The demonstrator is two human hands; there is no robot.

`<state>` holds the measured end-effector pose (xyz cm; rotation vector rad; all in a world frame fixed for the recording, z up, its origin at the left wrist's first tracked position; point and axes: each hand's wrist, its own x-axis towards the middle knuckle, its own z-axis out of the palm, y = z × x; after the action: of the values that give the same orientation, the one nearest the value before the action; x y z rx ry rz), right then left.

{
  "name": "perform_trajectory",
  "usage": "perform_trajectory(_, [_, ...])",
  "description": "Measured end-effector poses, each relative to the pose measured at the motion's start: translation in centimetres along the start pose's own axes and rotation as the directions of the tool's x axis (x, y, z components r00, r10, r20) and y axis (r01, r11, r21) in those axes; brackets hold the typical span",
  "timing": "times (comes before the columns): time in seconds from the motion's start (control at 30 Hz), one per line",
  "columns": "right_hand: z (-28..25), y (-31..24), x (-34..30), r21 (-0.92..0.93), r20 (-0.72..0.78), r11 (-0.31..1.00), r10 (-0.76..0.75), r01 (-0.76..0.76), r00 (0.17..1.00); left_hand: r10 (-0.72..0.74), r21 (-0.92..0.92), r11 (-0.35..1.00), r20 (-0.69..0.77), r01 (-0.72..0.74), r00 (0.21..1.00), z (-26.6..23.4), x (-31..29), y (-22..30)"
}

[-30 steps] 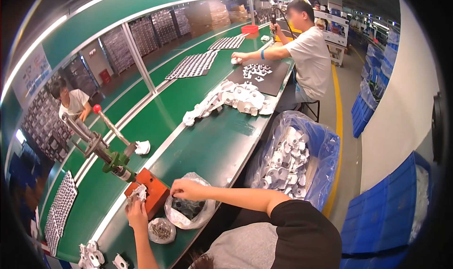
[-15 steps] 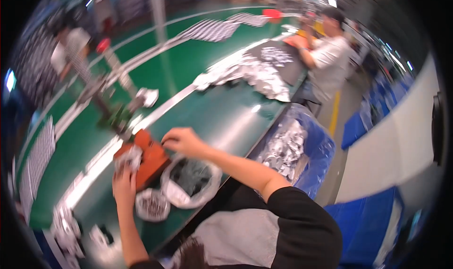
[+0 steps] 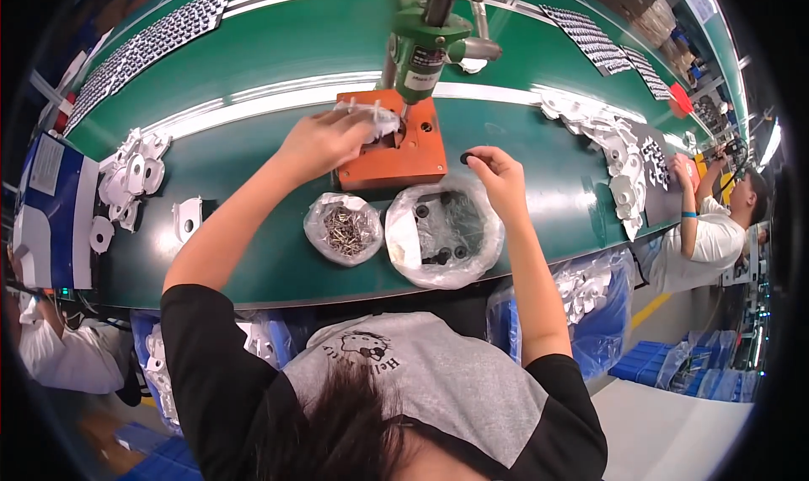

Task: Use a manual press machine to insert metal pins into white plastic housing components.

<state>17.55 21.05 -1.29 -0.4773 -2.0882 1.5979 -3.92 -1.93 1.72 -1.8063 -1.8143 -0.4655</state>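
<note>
My left hand (image 3: 324, 146) is closed on a white plastic part (image 3: 383, 120), holding it over the orange fixture block (image 3: 396, 171). Its fingers hide some of the part. Above the block stands a green press (image 3: 425, 38), its thin metal tip coming down beside the part. My right hand (image 3: 503, 181) pinches a small black round piece (image 3: 466, 157) to the right of the block. Below that hand sits a plastic-lined bowl (image 3: 489, 257) with several black round pieces in it. A smaller lined bowl (image 3: 313, 220) left of it holds many small metal pins or screws.
White plastic parts are heaped at the left (image 3: 135, 173) and along the right of the bench (image 3: 624, 186). One white part (image 3: 187, 218) lies alone at left. A blue-and-white machine (image 3: 59, 203) stands at the left edge. A co-worker (image 3: 699, 236) works at the right. Blue-lined bins (image 3: 619, 300) flank me.
The view has swung round and steadied, bringing the press and block to the centre. A black round piece now shows clearly in my right hand. My left hand still holds the white part at the block.
</note>
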Motion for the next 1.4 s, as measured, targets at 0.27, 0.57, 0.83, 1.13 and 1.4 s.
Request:
perform_trajectory(0.27, [-0.3,0.2,0.2,0.091,-0.049,0.996,-0.003,0.007,0.999,-0.555,-0.557,0.564,0.291,0.61,0.779,0.9,2.4,-0.7])
perform_trajectory(0.57, [2.9,-1.6,4.9,-0.097,0.037,0.995,0.024,-0.02,0.999,-0.485,-0.223,0.839,0.106,0.496,0.868,6.0,2.7,0.0])
perform_trajectory(0.83, [7.2,-0.9,8.0,-0.201,0.126,0.961,-0.164,0.187,0.978,-0.499,0.088,0.864,0.013,0.496,0.867,5.8,1.2,2.4])
perform_trajectory(1.13, [8.2,0.3,7.8,-0.571,0.108,0.756,-0.316,0.319,0.943,-0.559,-0.203,0.816,-0.038,0.541,0.828,5.3,0.3,2.5])
perform_trajectory(1.4, [10.1,-2.7,2.6,-0.639,0.037,0.591,-0.615,0.492,0.788,-0.59,-0.366,0.755,-0.017,0.544,0.807,6.7,-0.7,1.6])
